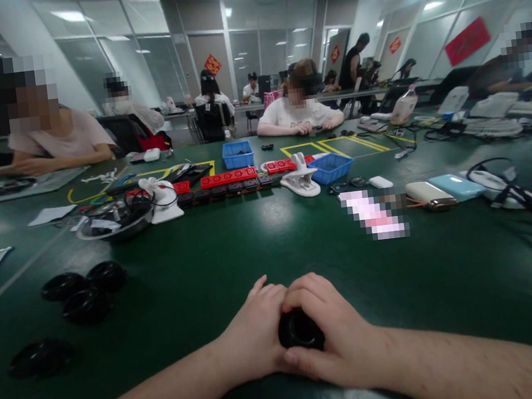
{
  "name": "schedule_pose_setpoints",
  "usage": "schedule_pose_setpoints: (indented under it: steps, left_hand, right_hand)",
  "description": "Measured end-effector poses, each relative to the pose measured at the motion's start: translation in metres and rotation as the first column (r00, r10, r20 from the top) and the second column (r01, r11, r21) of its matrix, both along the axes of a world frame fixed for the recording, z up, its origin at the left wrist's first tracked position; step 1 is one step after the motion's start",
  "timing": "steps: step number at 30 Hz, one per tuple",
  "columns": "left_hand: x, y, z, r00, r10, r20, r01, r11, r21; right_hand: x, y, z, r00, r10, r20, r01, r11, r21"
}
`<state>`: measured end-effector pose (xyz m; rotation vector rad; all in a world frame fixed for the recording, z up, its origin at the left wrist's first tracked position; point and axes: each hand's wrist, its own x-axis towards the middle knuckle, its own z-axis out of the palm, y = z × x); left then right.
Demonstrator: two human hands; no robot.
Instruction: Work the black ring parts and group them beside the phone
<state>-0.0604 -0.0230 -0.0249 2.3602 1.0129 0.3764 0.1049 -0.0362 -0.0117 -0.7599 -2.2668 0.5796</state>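
Note:
Both my hands meet low in the middle of the green table (pixel 233 248). My left hand (pixel 255 335) and my right hand (pixel 336 332) are closed together around a small black round part (pixel 300 330), fingers wrapped over its top. Only the near side of the part shows between my thumbs. To the left lie several more black round parts (pixel 84 290), and another one (pixel 38 356) sits nearer the table edge.
A metal bowl (pixel 114 220), a white clamp stand (pixel 163 198), red and black strips (pixel 228 181), blue bins (pixel 236 155) and phones (pixel 431 193) lie across the table. Cables (pixel 515 196) sprawl at right. Other people sit along the far and left sides.

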Motion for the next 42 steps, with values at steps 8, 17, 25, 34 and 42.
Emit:
schedule_pose_setpoints:
  steps: [8,17,25,34,42]
  left_hand:
    - [-0.003,0.007,0.000,0.999,-0.032,0.030,0.033,0.998,-0.047]
    - [-0.020,0.018,0.014,0.977,-0.209,-0.034,0.204,0.971,-0.121]
    - [-0.021,0.015,0.022,0.968,-0.239,-0.077,0.224,0.960,-0.167]
    - [-0.008,0.002,0.011,0.995,-0.080,-0.054,0.080,0.997,0.002]
    - [-0.008,0.005,0.005,0.999,0.032,-0.026,-0.030,0.998,0.054]
  right_hand:
    - [0.001,0.002,0.000,0.999,0.023,0.025,-0.024,0.999,0.037]
    - [0.001,0.000,0.009,0.940,0.337,0.053,-0.341,0.931,0.129]
    - [0.003,-0.003,0.012,0.941,0.331,0.063,-0.337,0.933,0.126]
    - [0.002,-0.004,0.003,0.994,0.098,0.041,-0.100,0.994,0.039]
    - [0.001,0.001,-0.001,0.999,0.004,0.043,-0.003,1.000,-0.027]
